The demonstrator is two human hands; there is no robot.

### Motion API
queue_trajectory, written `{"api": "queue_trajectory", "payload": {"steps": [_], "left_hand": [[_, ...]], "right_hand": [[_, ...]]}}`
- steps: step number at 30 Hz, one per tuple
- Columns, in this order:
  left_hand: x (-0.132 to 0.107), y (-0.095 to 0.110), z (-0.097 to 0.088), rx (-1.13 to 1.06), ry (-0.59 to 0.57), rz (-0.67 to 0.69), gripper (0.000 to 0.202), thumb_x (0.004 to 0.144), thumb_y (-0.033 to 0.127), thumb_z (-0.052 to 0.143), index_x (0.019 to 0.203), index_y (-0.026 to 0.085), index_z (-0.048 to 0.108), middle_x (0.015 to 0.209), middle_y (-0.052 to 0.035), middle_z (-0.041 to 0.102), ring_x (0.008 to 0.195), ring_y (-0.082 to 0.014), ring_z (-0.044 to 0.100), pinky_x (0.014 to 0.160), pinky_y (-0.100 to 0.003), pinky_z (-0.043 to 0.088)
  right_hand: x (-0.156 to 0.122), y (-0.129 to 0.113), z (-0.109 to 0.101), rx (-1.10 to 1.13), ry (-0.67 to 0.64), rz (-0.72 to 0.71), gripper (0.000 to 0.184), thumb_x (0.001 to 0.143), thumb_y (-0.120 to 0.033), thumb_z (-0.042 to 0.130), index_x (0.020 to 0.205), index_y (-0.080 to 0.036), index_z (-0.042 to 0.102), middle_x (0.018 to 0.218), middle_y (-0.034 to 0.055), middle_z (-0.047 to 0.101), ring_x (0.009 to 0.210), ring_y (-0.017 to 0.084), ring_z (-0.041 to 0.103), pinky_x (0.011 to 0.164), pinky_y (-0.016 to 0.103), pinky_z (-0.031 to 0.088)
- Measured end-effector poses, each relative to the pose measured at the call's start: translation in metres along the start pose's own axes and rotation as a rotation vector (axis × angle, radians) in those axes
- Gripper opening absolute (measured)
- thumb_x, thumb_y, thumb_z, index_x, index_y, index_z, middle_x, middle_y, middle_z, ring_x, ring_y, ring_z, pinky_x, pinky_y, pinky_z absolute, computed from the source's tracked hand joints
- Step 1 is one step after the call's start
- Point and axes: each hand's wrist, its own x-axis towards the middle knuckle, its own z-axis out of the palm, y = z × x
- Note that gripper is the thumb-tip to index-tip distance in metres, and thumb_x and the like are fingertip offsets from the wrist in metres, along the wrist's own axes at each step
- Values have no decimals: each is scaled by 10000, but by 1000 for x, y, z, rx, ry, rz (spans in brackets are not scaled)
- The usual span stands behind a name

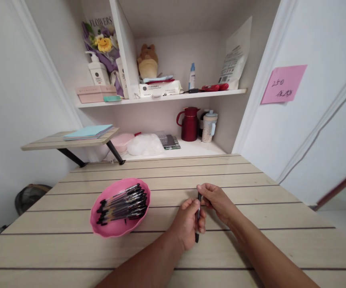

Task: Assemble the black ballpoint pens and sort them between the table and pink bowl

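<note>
Left hand: wrapped around the middle of a black pen, thumb on top; could let the barrel spin or slide from too loose a hold, or bend it by squeezing while tugging sideways.
Right hand: thumb and fingers pinched together on the far end of the same pen; could slip off abruptly under a hard pull or twist, because of so little surface to grip.
Black pen: between both hands, over the table, right of the pink bowl; could drop and roll away after a slip by both hands.
Near end of the pen: dark, poking out below the left hand, not clear whether capped; could mark skin or wood if bare and pressed.
Pink bowl: well left of both hands, not touched; could skid or tip after a careless sweep leftward.
Bundle of pens: piled slantwise inside the bowl; could tangle or spill through hasty grabbing, being so closely packed.
Table: flat, striped with dark lines; could offer little to stop a rolling pen.
</note>
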Motion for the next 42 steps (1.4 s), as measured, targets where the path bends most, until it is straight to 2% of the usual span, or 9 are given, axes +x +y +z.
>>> {"api": "queue_trajectory", "payload": {"steps": [6, 10, 15, 20, 24, 28, 34, 38, 42], "left_hand": [[0, 1, -1, -11, -27, -11, 346, 690, 455, 592, 879, 190, 475, 587, 51, 474, 363, -18, 342, 369, -162, 148], [-1, 1, 0, -6, -23, -20, 354, 683, 457, 597, 879, 187, 480, 585, 50, 478, 363, -16, 340, 372, -163, 145], [-2, 1, 0, -10, -30, -17, 354, 679, 455, 603, 878, 188, 484, 579, 52, 477, 359, -17, 332, 372, -165, 144], [-1, 1, 0, -5, -19, -21, 378, 672, 474, 605, 885, 186, 484, 581, 50, 482, 364, -16, 337, 374, -161, 147], [-2, 1, -1, 0, -25, -23, 350, 696, 472, 581, 878, 192, 477, 580, 51, 479, 360, -16, 336, 374, -161, 146], [-1, 1, -1, 1, -29, -19, 318, 717, 451, 563, 878, 190, 478, 581, 49, 479, 358, -17, 337, 373, -164, 150], [-1, 1, -1, -9, -42, -24, 346, 693, 465, 586, 877, 190, 482, 573, 54, 473, 356, -15, 329, 372, -163, 145], [-1, 1, -1, -10, -44, -26, 338, 695, 465, 584, 868, 194, 480, 570, 53, 475, 358, -17, 333, 372, -161, 146], [-1, 1, -2, -26, -57, -42, 351, 679, 460, 602, 867, 192, 477, 562, 56, 476, 352, -11, 314, 371, -157, 135]], "right_hand": [[-1, -2, 0, 101, -51, 16, 359, 640, -511, 620, 731, -166, 578, 578, -4, 560, 410, 58, 377, 384, 202, 198], [-1, -1, -1, 42, 1, 29, 360, 619, -481, 660, 578, -162, 498, 403, -50, 430, 376, 50, 353, 391, 195, 196], [0, -2, -2, 90, -44, 2, 353, 653, -505, 615, 733, -163, 578, 546, -15, 553, 396, 56, 392, 382, 199, 200], [0, -1, -2, 26, -20, 6, 335, 609, -446, 684, 596, -163, 504, 397, -53, 434, 377, 52, 361, 387, 196, 190], [0, -2, -3, 81, -52, 3, 358, 681, -510, 591, 743, -158, 574, 480, -28, 502, 401, 61, 392, 386, 197, 190], [1, -1, -4, 24, -22, 19, 343, 629, -469, 661, 594, -163, 510, 390, -49, 439, 377, 54, 364, 390, 197, 194], [0, -1, -4, 87, -71, 26, 351, 641, -497, 631, 734, -160, 595, 570, -3, 575, 407, 55, 400, 385, 197, 206], [-1, -1, -2, 41, -35, 38, 328, 627, -447, 671, 586, -163, 513, 412, -38, 470, 387, 56, 385, 393, 193, 221], [2, 0, -6, 146, -39, -8, 286, 625, -420, 673, 723, -163, 595, 518, -22, 540, 376, 51, 372, 385, 210, 266]]}}
